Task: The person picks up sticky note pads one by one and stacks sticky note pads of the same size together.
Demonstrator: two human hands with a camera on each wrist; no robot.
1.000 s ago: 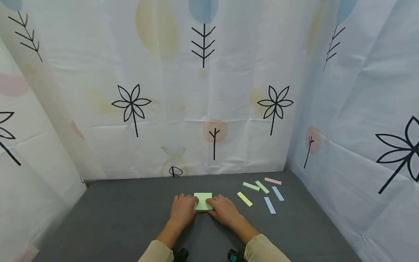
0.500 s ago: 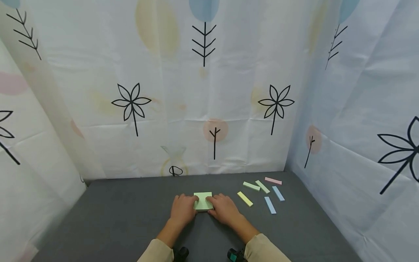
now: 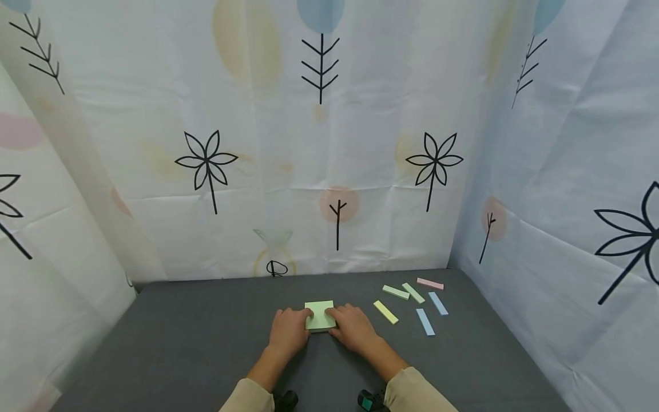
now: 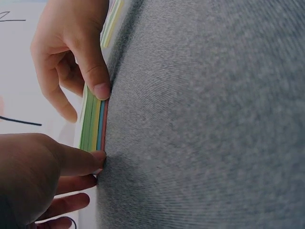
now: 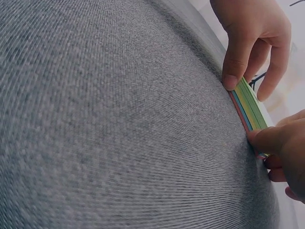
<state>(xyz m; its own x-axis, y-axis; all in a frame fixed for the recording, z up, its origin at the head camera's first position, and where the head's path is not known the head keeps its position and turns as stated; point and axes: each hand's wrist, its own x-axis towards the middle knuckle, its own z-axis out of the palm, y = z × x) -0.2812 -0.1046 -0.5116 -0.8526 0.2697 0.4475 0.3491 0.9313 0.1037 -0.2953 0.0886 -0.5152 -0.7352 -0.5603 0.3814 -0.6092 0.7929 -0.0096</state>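
A square stack of sticky notes (image 3: 320, 316) lies on the grey table with a light green sheet on top. From the side, in the left wrist view, its layers (image 4: 90, 124) show green, yellow, blue and red, the red lowest against the cloth. My left hand (image 3: 288, 332) holds the stack at its left side, and my right hand (image 3: 355, 329) grips the opposite side. Both thumbs sit at the near corners in the wrist views, with the left thumb (image 4: 83, 161) low down by the cloth. The layers' edges look close to even.
To the right lie several small flat strips: a yellow strip (image 3: 385, 312), two blue, two pale green and a pink strip (image 3: 429, 284). A grey cloth (image 3: 180, 343) covers the table. White printed curtains (image 3: 360, 143) enclose its back and sides.
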